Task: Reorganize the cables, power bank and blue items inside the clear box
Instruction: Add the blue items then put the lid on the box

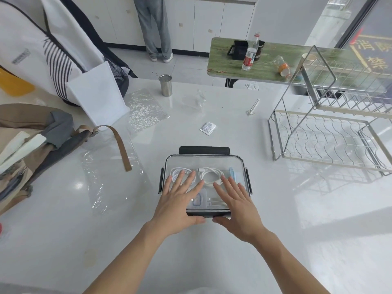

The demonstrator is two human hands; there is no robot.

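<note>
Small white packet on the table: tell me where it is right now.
In the head view, the small white packet lies alone on the white table, just beyond the clear box, between the crinkled plastic sheet on the left and the wire rack on the right.

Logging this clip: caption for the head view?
Both hands, left hand and right hand, press the clear box lid.

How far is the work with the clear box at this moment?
It looks near the end. Done: two coiled white cables and a blue item lie side by side inside the clear box, and its lid is on. In hand: the left hand and right hand press flat on the lid, thumbs at the near edge. Left: the far black latch still seems open.
</note>
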